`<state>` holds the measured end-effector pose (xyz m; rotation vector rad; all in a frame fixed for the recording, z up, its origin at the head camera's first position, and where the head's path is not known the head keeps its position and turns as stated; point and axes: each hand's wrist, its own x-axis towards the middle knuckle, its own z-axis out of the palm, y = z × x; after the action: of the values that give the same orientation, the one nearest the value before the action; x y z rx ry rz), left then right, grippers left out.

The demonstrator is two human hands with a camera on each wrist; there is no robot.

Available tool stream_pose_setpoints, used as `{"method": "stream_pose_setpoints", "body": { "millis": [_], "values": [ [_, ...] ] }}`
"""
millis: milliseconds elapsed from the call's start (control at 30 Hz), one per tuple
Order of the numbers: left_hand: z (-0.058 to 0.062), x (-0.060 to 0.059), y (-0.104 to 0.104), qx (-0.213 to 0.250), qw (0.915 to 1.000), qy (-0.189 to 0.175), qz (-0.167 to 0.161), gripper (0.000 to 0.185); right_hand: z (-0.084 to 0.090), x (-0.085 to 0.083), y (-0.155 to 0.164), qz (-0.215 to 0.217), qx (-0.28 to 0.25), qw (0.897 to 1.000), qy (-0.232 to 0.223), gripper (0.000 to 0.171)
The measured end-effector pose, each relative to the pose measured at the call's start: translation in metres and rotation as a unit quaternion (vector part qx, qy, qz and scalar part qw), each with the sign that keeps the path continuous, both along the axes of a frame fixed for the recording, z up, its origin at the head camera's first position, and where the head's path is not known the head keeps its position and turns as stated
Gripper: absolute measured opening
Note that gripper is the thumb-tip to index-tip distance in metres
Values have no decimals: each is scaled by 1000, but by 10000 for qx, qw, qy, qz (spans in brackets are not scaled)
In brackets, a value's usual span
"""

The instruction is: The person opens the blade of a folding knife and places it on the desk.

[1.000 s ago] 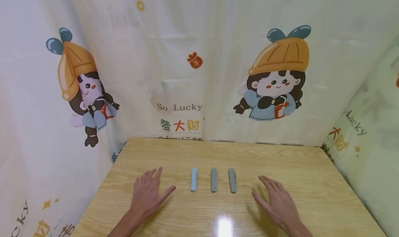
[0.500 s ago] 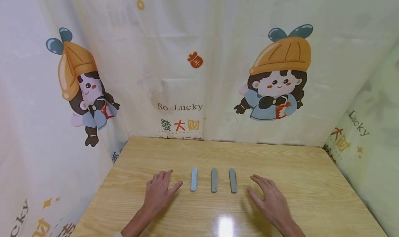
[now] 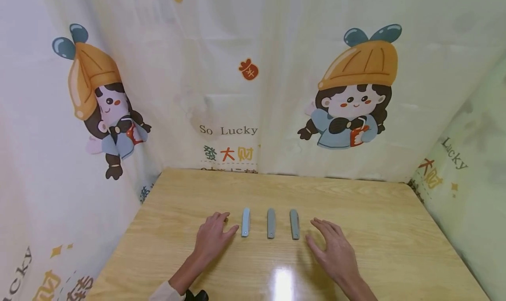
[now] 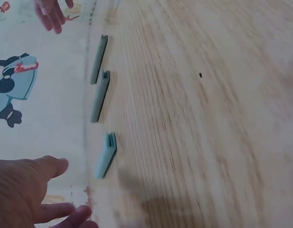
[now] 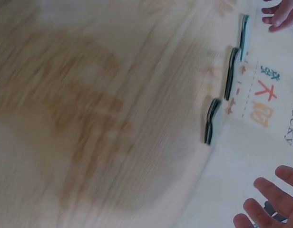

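Our left hand (image 3: 211, 237) and right hand (image 3: 336, 250) are edging inward, relaxed and empty.
Blue tool (image 3: 245, 223) is lying at left's two o'clock, outer grey tool (image 3: 294, 225) at right's ten; we're judging a low approach safest.

The table (image 3: 247, 270) offers passage before and between three slim tools (image 3: 270, 223).

Between the left and right edges of the wood-grained tabletop (image 3: 178, 195) lay three slim, elongated folded implements: one light blue implement (image 3: 245, 222) and two grey-green implements (image 3: 270, 223). There were two bare hands, one left hand (image 3: 213, 236) nearer the left edge and one right hand (image 3: 334, 251) nearer the right. Beyond the far edge, the head view showed two printed cartoon figures (image 3: 357, 74) in orange caps and one red printed pouch (image 3: 249, 70).
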<state>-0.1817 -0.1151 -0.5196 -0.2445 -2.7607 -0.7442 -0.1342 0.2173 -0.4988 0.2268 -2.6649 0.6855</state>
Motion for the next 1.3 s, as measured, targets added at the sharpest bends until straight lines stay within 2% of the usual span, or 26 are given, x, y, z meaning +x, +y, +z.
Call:
{"method": "stream_pose_setpoints", "body": {
  "millis": [167, 300, 400, 533, 867, 1167, 1300],
  "values": [
    [0, -10, 11, -29, 9985, -422, -361, 34, -1, 1, -8, 5, -75, 10000, -12, 42],
    [1, -15, 17, -57, 9974, -576, -418, 26, -3, -1, -18, 105, -165, 9998, -27, 41],
    [0, -22, 24, -87, 9970, -673, -383, 25, -4, -2, -23, 128, -225, 9996, -97, 41],
    [-3, -29, 33, -105, 9975, -649, -261, 35, -5, 0, -29, 117, -354, 9992, -155, 37],
    [-16, -30, 42, -424, 9981, -444, 65, 35, -14, 11, -41, 149, -533, 9971, -519, 30],
    [-13, -32, 44, 19, 9984, -561, -66, 35, -15, 13, -47, 230, -557, 9957, -703, 28],
    [-12, -33, 42, 398, 9964, -742, -128, 33, -15, 13, -50, 308, -498, 9954, -762, 26]
  ]
}}
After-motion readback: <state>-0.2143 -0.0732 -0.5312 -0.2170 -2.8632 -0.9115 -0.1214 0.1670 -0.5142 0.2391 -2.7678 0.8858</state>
